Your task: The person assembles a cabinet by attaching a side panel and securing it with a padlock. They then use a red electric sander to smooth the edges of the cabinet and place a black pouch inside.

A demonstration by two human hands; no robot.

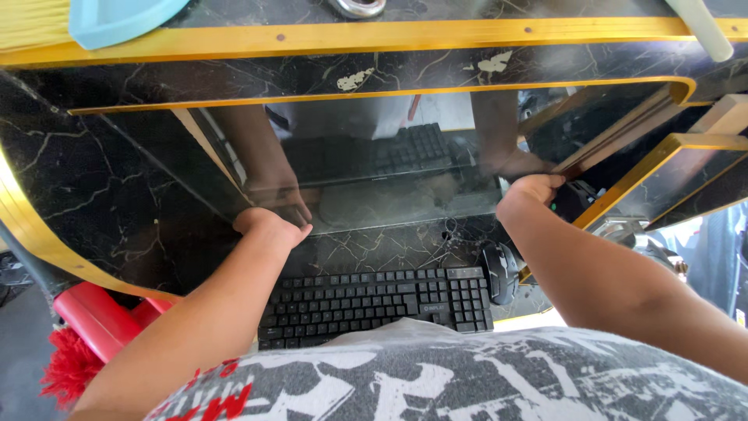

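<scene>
- The dark glass panel (374,175) stands at the back of the keyboard shelf, at twelve o'clock from me, mirroring the keys and my arms.
- My left hand (269,226) curls closed against its lower left corner, at about ten o'clock.
- My right hand (534,189) grips its right edge at two o'clock, fingers (549,179) folded over; what they pinch is hard to make out.
- The black keyboard (378,304) lies flat just below my hands, at six o'clock from the panel.
- A black mouse (500,273) sits just beside the keyboard, at three o'clock from it.
- The black marble-look desk (234,74) with gold trim frames everything.
- A red brush (86,335) rests at eight o'clock, low left.
</scene>
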